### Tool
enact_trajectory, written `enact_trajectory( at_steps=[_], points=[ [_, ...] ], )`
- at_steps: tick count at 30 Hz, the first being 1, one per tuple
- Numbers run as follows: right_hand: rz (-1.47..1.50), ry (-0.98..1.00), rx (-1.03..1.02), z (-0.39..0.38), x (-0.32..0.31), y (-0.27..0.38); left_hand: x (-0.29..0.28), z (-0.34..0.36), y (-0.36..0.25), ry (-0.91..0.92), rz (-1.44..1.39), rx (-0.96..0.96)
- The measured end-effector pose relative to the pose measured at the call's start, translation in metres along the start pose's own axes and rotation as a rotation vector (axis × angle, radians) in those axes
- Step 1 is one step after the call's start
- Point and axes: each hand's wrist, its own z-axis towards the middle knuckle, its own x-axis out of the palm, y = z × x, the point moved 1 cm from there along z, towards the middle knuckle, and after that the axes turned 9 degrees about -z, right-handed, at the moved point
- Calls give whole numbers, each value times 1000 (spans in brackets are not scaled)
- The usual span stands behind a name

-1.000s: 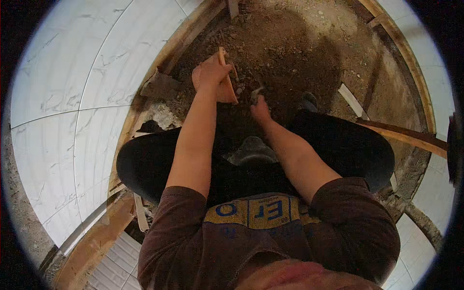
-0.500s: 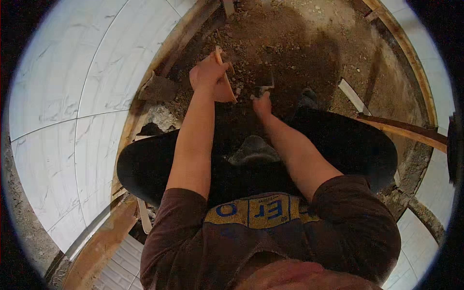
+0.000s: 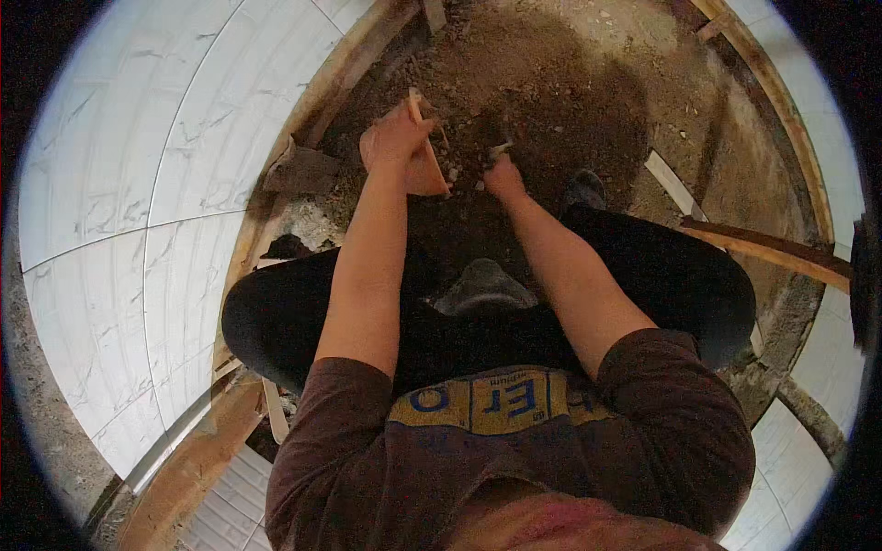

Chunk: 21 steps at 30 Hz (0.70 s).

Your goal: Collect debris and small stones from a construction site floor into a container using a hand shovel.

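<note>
My left hand (image 3: 397, 136) is closed around the upper side of an orange-pink pan (image 3: 425, 173), which looks like a shallow dustpan or basin. It stands tilted on the dirt, its pale rim facing right. A short distance to the right, my right hand (image 3: 503, 176) grips a small hand tool (image 3: 499, 149) with a light metallic end, close above the soil. Its exact kind is blurred. Loose brown soil (image 3: 542, 101) with small stones lies around both hands.
Pale wall-like tiles (image 3: 101, 184) run along the left, bordered by a wooden frame (image 3: 312, 101). A white strip (image 3: 673, 184) lies on the ground at right, near a wooden plank (image 3: 781, 253). A dark shoe (image 3: 584, 190) stands beside my right forearm.
My right hand has shifted slightly right and turned, and the tool's metallic end now shows shorter. My left hand and the pan have stayed almost in place.
</note>
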Motion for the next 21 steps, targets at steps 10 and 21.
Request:
enact_trajectory(
  at_steps=[10, 21],
  points=[
    [32, -143, 115, -17, 26, -41, 4, 5, 2, 15, -58, -70],
    [125, 294, 61, -72, 93, 42, 10, 28, 24, 73, -5, 6]
  ],
)
